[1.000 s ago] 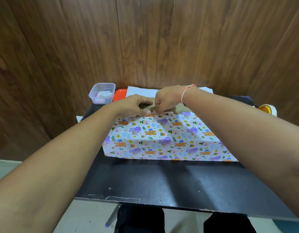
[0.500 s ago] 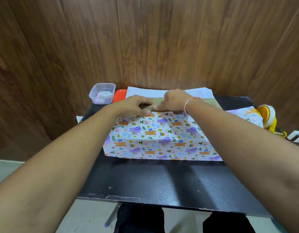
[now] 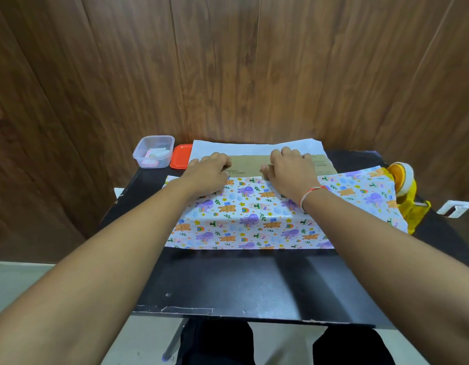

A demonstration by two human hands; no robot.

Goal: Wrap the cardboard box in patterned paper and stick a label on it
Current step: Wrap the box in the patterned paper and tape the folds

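On a black table set against a wood-panelled wall, a person's 2 hands press the near flap of patterned paper down on the top of a cardboard box. The left hand and the right hand lie side by side on the paper's far edge with a small gap between them, fingers bent and pushing down; whether they pinch the edge or only hold it flat cannot be told. The box lies under both hands, its bare brown top showing just beyond the fingers, and the white underside of the paper's far flap lies past that. To the right of the right hand a loose end of paper sticks out toward a yellow tape dispenser. Left of the left hand stand a clear plastic tub, which holds small slips of paper, and an orange lid.

The step in hand appears to be seating the first flap. It should go best if the paper is pulled snug over the near edge of the box, the hands slide apart along the flap to smooth out slack, and 1 hand keeps it pinned while the other fetches tape. The glossy sheet may spring back if released too soon.
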